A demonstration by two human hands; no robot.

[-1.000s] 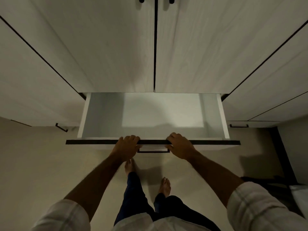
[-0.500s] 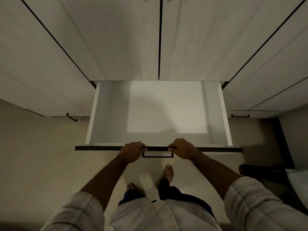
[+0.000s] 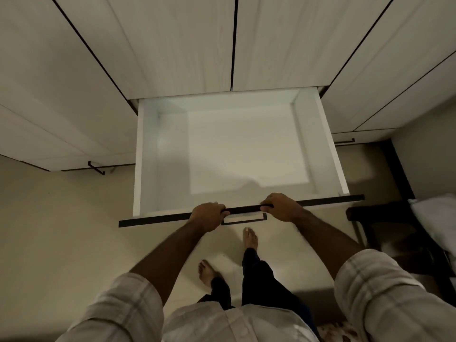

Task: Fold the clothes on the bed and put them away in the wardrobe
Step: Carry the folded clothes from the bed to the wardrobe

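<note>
1. My left hand [image 3: 207,215] and right hand [image 3: 281,206] each curl over the dark top edge of the drawer front [image 3: 320,201], fingers hooked inside, one on either side of the small handle [image 3: 244,219].
2. The drawer [image 3: 246,149] stands pulled well out of the wardrobe [image 3: 172,45]; its white floor shows bare, with nothing lying in it.
3. To do this step well, I judge I should pull evenly with both hands so the drawer runs straight, and stop before it leaves its rails.
4. My bare feet are on the floor [image 3: 61,230] just below the front, so I should keep my toes back from under it.
5. The clothes I'm meant to fold are not in sight. At the right edge a pale corner, probably the bed [image 3: 434,215], is cut off, above a dark frame I cannot make out.
6. My fingertips are hidden behind the drawer front, and the room is dim, so the floor's right side is hard to read.
</note>
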